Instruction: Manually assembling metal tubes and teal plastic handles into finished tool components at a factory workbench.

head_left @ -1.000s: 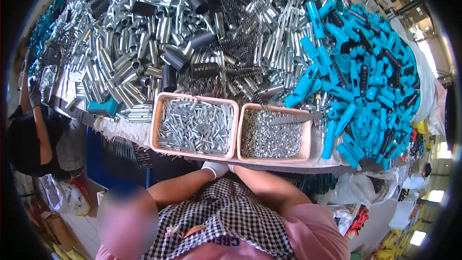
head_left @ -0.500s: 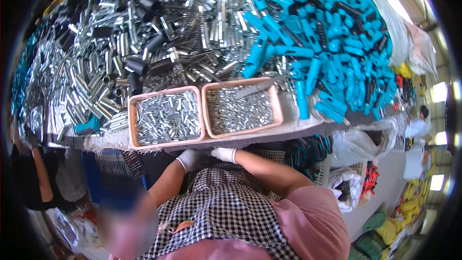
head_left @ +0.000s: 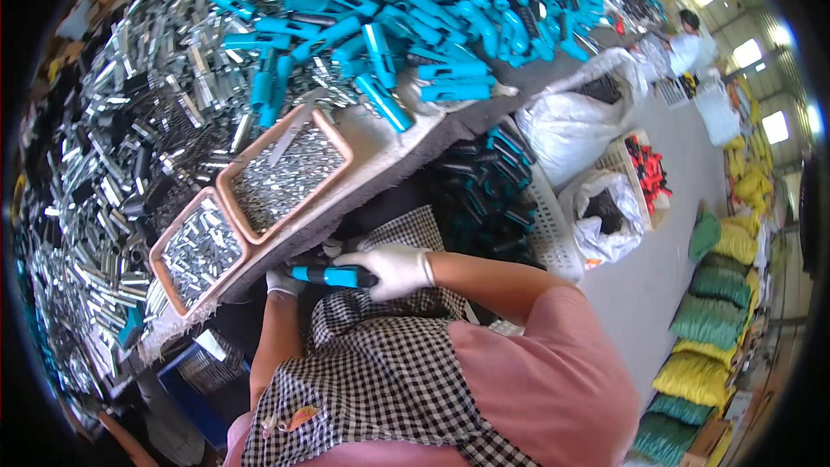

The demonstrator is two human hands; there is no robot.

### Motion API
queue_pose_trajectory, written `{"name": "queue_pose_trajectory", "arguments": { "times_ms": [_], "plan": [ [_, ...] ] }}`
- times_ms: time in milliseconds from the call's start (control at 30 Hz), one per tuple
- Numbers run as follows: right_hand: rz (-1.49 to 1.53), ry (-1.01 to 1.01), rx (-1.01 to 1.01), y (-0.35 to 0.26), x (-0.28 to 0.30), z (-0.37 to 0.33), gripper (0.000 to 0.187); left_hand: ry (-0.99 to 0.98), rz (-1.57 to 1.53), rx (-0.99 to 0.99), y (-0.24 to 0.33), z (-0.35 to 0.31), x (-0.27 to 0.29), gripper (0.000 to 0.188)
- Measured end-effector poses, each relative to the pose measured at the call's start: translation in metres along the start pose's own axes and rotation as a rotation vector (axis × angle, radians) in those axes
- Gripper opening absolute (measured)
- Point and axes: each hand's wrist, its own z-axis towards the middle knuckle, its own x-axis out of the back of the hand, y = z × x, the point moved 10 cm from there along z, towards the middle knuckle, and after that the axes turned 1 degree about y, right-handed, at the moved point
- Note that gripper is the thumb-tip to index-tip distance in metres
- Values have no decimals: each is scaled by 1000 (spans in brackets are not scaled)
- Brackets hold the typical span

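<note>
My right hand (head_left: 398, 271), in a white glove, is closed on a teal and black tool handle (head_left: 343, 276) that lies roughly level in front of my checked apron (head_left: 363, 346). Close by the handle's left end is my gloved left hand (head_left: 284, 280), just below the table edge. Its fingers are largely hidden, so whether it touches the handle is unclear. Beyond the hands, two pinkish trays stand on the table: one tray (head_left: 232, 261) holds short silver pins, the other tray (head_left: 337, 149) tiny metal parts with a flat metal strip (head_left: 291, 134) across it.
Teal handle shells (head_left: 450, 22) are heaped on the table, with silver metal parts (head_left: 95, 173) to their left. Under the table's right side, dark teal-and-black handles (head_left: 480, 199) fill a white crate (head_left: 553, 238). White sacks (head_left: 562, 130) and red parts (head_left: 647, 175) stand farther right. Another person's arm (head_left: 125, 437) shows lower left.
The view has swung right, so the table now slants. The teal and black handle has come into sight in my right hand, which was at the table edge beside my left.
</note>
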Motion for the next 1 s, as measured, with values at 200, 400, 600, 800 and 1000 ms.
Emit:
{"name": "queue_pose_trajectory", "arguments": {
  "times_ms": [200, 400, 600, 800, 1000],
  "plan": [
    [452, 394, -234, 71, 65, -102, 44, -202, 114, 175, -92, -45, -71, 43],
    [525, 564, -564, 67, 162, -312, 40, -594, 1389, 252, -174, -107, -139, 54],
    [-205, 599, -1126, 135, 170, -403, 47, -294, 1511, -39, -117, -92, -133, 36],
    [-681, -93, -1218, 409, -15, -396, 32, -599, 1984, -218, -147, -108, -142, 34],
    [-725, -95, -1206, 546, -65, -397, 33, -582, 1922, -455, -110, -126, -154, 30]
  ]
}}
